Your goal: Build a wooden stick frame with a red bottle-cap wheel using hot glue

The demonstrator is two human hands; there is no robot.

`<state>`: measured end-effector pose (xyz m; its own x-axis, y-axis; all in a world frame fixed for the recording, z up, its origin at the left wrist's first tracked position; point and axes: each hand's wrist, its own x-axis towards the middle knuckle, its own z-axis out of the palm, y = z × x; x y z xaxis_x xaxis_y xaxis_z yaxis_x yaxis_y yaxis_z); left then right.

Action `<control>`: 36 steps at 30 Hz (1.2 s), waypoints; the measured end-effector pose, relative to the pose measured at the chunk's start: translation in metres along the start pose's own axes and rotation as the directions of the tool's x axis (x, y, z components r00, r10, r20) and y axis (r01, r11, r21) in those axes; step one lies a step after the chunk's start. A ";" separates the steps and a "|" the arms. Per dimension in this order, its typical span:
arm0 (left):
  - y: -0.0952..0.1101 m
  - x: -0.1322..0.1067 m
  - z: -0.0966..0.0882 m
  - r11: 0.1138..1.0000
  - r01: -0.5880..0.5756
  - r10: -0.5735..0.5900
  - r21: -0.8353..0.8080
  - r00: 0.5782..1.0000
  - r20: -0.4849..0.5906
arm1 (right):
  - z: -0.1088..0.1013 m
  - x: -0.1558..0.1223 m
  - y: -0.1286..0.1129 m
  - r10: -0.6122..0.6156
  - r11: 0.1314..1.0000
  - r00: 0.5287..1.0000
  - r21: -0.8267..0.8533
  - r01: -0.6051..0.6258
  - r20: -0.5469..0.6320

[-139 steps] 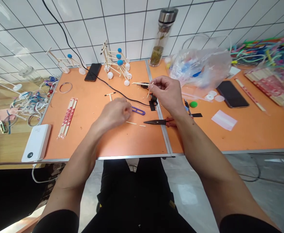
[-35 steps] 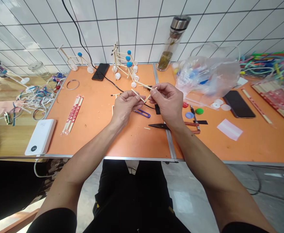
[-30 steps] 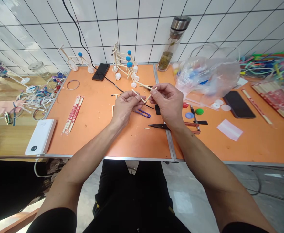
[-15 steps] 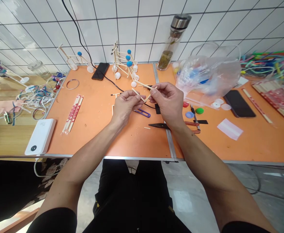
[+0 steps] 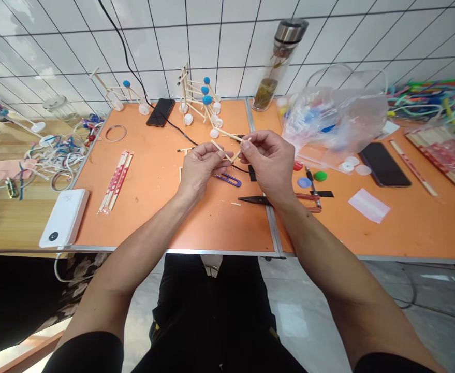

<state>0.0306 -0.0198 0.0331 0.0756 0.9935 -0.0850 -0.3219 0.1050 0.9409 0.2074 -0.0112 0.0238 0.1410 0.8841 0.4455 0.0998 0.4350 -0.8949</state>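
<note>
My left hand (image 5: 201, 167) and my right hand (image 5: 270, 160) meet above the orange table (image 5: 153, 207), both pinched on thin wooden sticks (image 5: 227, 150) that cross between the fingertips. One stick slants up to the left from my left fingers; another reaches left from my right fingers. Under the hands lie a purple clip (image 5: 229, 180) and black-bladed pliers with red handles (image 5: 274, 200). Short bits of stick (image 5: 235, 204) lie on the table near the pliers.
A stick model with blue and white balls (image 5: 200, 106) stands at the back, beside a black phone (image 5: 160, 112) and cable. Wrapped chopsticks (image 5: 115, 181) and a white power bank (image 5: 58, 217) lie left. A plastic bag (image 5: 334, 116), bottle (image 5: 277, 62), caps and a second phone (image 5: 384, 165) are right.
Earlier my left hand was down at the table and my right held the sticks alone. Now both hands hold the sticks together; in the last second they barely move.
</note>
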 end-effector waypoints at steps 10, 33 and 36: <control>0.000 0.000 0.000 1.000 0.004 -0.004 0.001 1.000 -0.012 | 0.001 0.000 -0.001 0.009 1.000 1.000 0.014 -0.009 -0.011; 0.001 0.002 -0.001 0.999 0.030 -0.030 -0.020 0.999 -0.015 | 0.002 0.000 0.003 -0.038 0.999 0.999 0.021 0.038 0.018; 0.001 0.002 -0.001 0.999 0.023 -0.023 -0.027 1.000 -0.006 | 0.001 0.001 0.004 -0.052 0.998 0.998 0.045 0.051 0.022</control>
<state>0.0294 -0.0178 0.0333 0.0769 0.9911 -0.1086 -0.3451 0.1287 0.9297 0.2065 -0.0087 0.0203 0.1136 0.8638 0.4908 0.0627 0.4868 -0.8713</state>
